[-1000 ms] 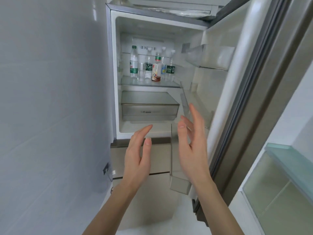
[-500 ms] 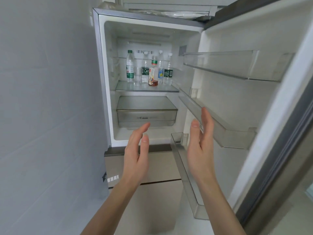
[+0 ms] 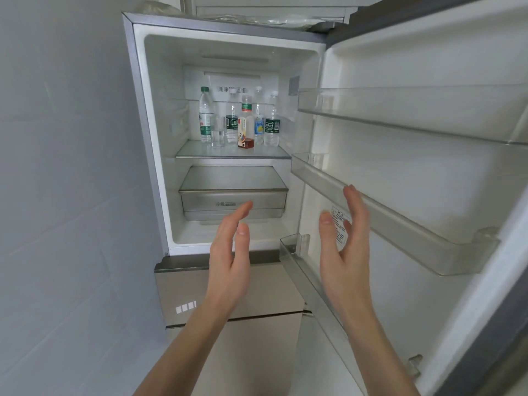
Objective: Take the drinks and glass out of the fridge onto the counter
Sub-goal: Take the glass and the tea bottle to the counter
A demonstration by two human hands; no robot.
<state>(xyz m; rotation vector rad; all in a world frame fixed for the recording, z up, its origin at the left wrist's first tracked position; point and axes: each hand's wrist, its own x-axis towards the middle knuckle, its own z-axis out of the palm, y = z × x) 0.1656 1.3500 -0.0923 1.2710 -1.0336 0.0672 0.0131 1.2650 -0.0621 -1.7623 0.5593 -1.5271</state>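
The fridge (image 3: 148, 138) stands open in front of me. On its glass shelf (image 3: 228, 153) are several bottles: a tall green-labelled water bottle (image 3: 206, 115) at the left, a white-labelled bottle with brown liquid (image 3: 246, 127) in front, and clear bottles behind it. A clear glass (image 3: 218, 132) stands beside the tall bottle. My left hand (image 3: 231, 261) and my right hand (image 3: 344, 252) are held up below the shelf, fingers apart, palms facing each other, holding nothing.
The fridge door (image 3: 428, 195) swings wide at the right with three clear door bins (image 3: 400, 224). A closed drawer (image 3: 233, 200) sits under the shelf. A grey tiled wall (image 3: 63, 195) runs close on the left. Lower fridge drawers (image 3: 243, 295) are closed.
The view has swung to face the fridge interior and come closer; the door now shows fully at the right. Both hands stay raised and empty, a little further apart.
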